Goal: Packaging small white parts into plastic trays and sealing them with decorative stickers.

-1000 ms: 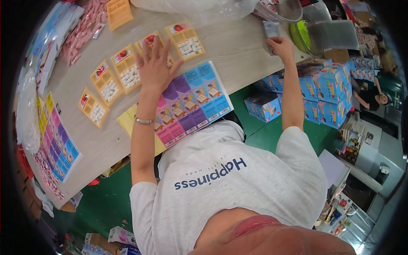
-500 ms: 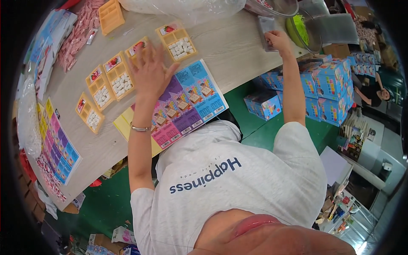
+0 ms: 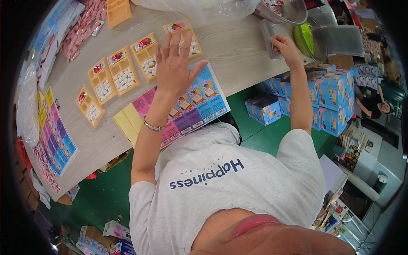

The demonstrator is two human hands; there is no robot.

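My left hand (image 3: 175, 63) is open with fingers spread, raised just over the top edge of a stack of colourful printed card sheets (image 3: 199, 100). Several orange trays holding white pieces (image 3: 122, 72) lie in a row to its left, and one more orange tray (image 3: 187, 36) sits partly hidden behind its fingers. My right hand (image 3: 285, 46) reaches to the table's far right edge, fingers curled on a clear plastic tray (image 3: 269, 37).
Pale yellow sheets (image 3: 126, 124) stick out beside the stack. More printed sheets (image 3: 57, 136), pink sachets (image 3: 83, 27), an empty orange tray (image 3: 118, 10), a clear bag (image 3: 199, 9) and a bowl of green stuff (image 3: 309, 39) lie around. Blue boxes (image 3: 333, 91) stand on the green floor. Another person (image 3: 374, 105) is at the right.
My left hand has lifted off the card sheets and shifted a little to the right, fingers now spread in the air. My right hand stays on the clear tray.
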